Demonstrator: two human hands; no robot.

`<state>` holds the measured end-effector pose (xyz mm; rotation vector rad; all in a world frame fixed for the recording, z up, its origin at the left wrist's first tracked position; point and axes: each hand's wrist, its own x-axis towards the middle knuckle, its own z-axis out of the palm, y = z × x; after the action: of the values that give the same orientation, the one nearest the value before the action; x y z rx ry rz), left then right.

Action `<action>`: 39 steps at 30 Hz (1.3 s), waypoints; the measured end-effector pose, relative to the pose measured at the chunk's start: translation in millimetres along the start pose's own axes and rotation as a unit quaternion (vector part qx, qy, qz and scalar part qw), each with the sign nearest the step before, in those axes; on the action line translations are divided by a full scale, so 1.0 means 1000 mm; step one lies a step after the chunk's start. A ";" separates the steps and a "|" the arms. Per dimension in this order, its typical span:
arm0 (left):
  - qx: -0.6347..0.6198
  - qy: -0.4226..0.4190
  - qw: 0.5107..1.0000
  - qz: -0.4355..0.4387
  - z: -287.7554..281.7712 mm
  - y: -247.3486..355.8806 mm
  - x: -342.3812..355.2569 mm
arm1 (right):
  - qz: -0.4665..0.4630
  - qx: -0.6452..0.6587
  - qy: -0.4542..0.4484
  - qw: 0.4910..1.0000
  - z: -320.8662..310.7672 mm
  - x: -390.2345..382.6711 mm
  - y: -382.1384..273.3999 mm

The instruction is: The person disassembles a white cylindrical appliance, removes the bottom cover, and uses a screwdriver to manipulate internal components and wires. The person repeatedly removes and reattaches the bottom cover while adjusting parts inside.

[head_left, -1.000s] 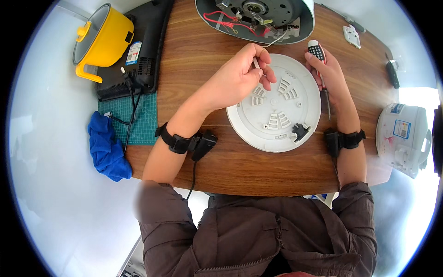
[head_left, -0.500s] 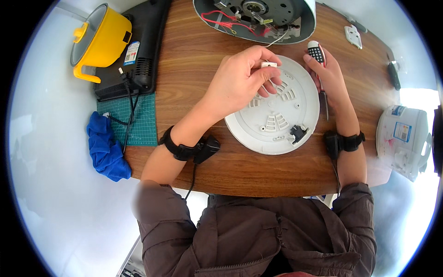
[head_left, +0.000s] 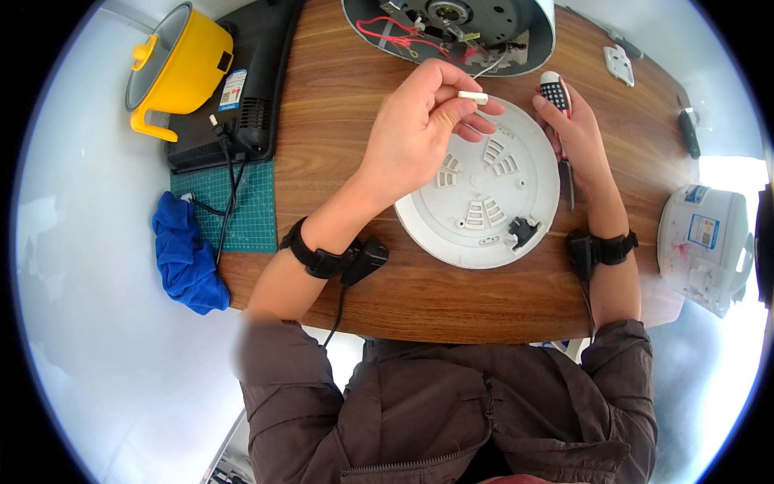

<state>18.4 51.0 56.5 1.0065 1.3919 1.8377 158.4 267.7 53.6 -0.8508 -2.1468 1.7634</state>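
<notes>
My left hand (head_left: 415, 129) pinches a small white block (head_left: 472, 98) with a white wire near it, over the upper part of a round white plastic base (head_left: 484, 185) with vent slots and a black fitting (head_left: 522, 231). My right hand (head_left: 574, 129), beside the base's right edge, is closed round a screwdriver (head_left: 555, 91) with a dark-dotted, red and white handle, its shaft pointing toward me. Beyond both hands lies an open metal housing (head_left: 500, 20) with red wires and a round metal plate inside.
A yellow pot (head_left: 184, 68) sits on a black appliance (head_left: 258, 81) at left, above a green mat (head_left: 251, 206), cables and a blue cloth (head_left: 185, 250). A white appliance (head_left: 700, 242) stands right. A white plate (head_left: 619, 66) and dark tools (head_left: 688, 129) lie along the wooden table's (head_left: 427, 298) far right.
My left hand has moved up and a little right, and the white block between its fingers now shows more fully. My right hand with the screwdriver has barely moved.
</notes>
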 end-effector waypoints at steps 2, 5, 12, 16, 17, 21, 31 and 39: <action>0.005 0.007 1.000 0.003 0.001 0.002 -0.001 | -0.001 -0.001 0.000 1.000 0.000 0.000 -0.001; 0.021 0.017 1.000 0.011 0.002 0.003 -0.002 | 0.002 -0.001 0.002 1.000 0.002 -0.001 -0.001; 0.056 0.001 0.998 0.044 0.003 0.002 -0.006 | -0.001 0.003 -0.001 1.000 0.000 0.000 0.001; 0.063 -0.004 0.997 0.044 0.005 0.004 -0.008 | -0.003 0.001 -0.001 1.000 0.000 -0.001 0.001; 0.076 -0.005 0.996 0.045 0.004 0.005 -0.008 | -0.003 0.003 -0.002 1.000 0.000 -0.001 0.001; 0.130 -0.017 0.989 0.071 0.007 0.005 -0.011 | -0.005 0.010 -0.006 1.000 0.001 -0.001 0.002; 0.145 0.003 0.987 0.066 0.005 0.000 -0.009 | -0.002 0.003 -0.002 1.000 0.002 -0.001 0.000; 0.193 0.008 0.977 0.088 0.002 0.000 -0.006 | -0.003 -0.004 0.003 1.000 0.002 -0.001 0.001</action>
<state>23.5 47.3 55.2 1.3480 1.7629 1.7337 158.0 265.8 52.4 -0.8483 -2.1513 1.7488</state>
